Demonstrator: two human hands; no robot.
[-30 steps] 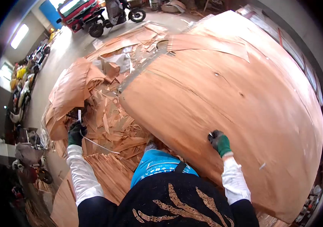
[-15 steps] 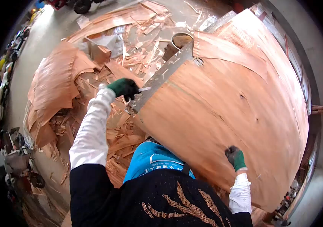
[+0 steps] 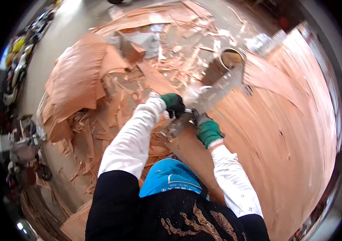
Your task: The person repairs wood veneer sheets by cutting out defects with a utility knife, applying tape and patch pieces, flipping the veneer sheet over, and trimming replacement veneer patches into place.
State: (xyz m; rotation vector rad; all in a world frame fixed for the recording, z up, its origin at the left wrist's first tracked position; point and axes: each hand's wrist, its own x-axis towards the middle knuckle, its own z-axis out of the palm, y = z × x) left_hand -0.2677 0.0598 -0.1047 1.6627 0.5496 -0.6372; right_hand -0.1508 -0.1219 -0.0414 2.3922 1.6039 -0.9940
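Observation:
A dark and green glove covers my left hand (image 3: pixel 173 104), closed on a small white strip (image 3: pixel 187 110) at the near left corner of the veneer stack. My right hand (image 3: pixel 206 127), gloved the same way, meets the strip's other side with its fingers pressed together; what they hold is too small to make out. Both hands are over the grey edge (image 3: pixel 219 90) of the large veneer sheet (image 3: pixel 259 160), which spreads out to the right.
Broken veneer scraps (image 3: pixel 118 104) litter the floor on the left, beside a bent pile of sheets (image 3: pixel 78 76). A round container (image 3: pixel 232 59) stands beyond the grey edge. Assorted items (image 3: pixel 26 150) line the far left.
My left hand has moved right with the white strip, and my right hand has moved left across the sheet, so the two now meet. The view has shifted.

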